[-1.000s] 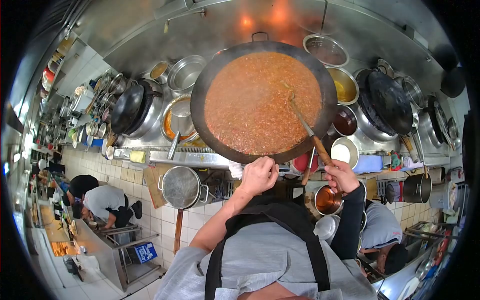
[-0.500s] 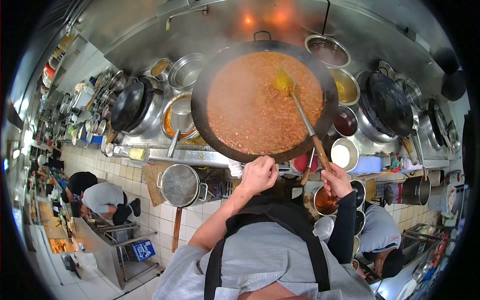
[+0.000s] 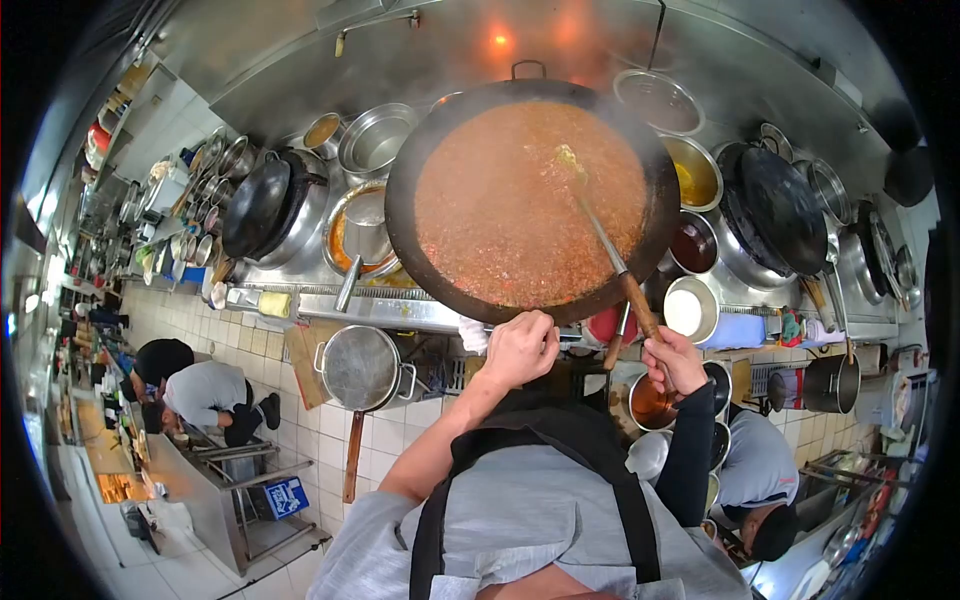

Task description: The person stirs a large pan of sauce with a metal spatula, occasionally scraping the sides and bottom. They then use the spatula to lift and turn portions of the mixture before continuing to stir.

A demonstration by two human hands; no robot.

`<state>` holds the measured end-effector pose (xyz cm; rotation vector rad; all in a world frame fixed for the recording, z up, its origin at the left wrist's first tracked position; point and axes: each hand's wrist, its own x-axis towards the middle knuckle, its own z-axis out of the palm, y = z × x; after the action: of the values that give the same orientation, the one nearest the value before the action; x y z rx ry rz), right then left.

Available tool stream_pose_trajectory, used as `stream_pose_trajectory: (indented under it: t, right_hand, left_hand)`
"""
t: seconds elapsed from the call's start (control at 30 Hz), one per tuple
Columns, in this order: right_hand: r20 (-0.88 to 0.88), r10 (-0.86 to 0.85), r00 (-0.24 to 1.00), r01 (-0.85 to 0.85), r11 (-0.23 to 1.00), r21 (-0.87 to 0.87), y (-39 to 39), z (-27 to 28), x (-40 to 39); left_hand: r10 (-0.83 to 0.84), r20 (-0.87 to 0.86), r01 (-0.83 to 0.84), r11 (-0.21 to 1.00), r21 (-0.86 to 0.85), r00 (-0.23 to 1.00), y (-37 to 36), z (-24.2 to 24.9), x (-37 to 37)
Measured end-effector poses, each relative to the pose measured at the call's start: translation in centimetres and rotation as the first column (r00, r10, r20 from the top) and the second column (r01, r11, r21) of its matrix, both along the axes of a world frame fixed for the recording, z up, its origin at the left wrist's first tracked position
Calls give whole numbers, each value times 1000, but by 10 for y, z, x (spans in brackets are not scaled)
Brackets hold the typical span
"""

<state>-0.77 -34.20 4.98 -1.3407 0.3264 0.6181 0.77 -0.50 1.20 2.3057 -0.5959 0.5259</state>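
Observation:
A large black wok [image 3: 400, 215] full of steaming reddish-brown sauce with small chunks [image 3: 500, 220] stands on the range in front of me. My right hand [image 3: 675, 362] is closed round the wooden handle of a long ladle [image 3: 610, 250], whose head sits in the sauce right of centre, with a bit of yellow showing. At the wok's near rim, my left hand [image 3: 522, 348] is closed in a fist; whether its fingers grip the rim or a cloth is hidden. A white cloth [image 3: 473, 335] hangs just left of it.
Smaller woks [image 3: 256, 210] [image 3: 782, 208] sit on both sides. Right of the big wok are pots of yellow liquid [image 3: 692, 172] and dark sauce [image 3: 692, 242]. A strainer pot [image 3: 360, 368] is at lower left. Co-workers [image 3: 205, 392] [image 3: 758, 465] bend over counters on either side.
The ladle's head has sunk lower into the sauce, and its yellow patch has shrunk. The sauce surface looks browner and smoother. Both hands have hardly moved.

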Motion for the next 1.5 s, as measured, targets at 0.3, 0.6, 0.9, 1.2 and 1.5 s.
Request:
stream_pose_trajectory:
  t: [0.3,0.6,0.9,1.2,1.5]
  right_hand:
    - [124,126,984,-89,961,-263,10,1,-4]
    - [212,364,907,-167,772,-613,13,16,22]
    - [274,230,934,-19,797,-603,21,-22,-8]
    - [155,375,914,-147,662,-735,27,13,18]
    - [166,214,963,-102,854,-510,24,-8,-4]
  left_hand:
    - [-4,-5,4,1000,18,1000,0,0,1]
    - [-6,-10,6,1000,5,1000,0,-1,1]
    - [7,-35,-6,1000,21,999,1,-3,0]
    - [7,-26,-7,1000,17,1000,0,-2,1]
    - [7,-31,-6,1000,9,999,1,-2,0]
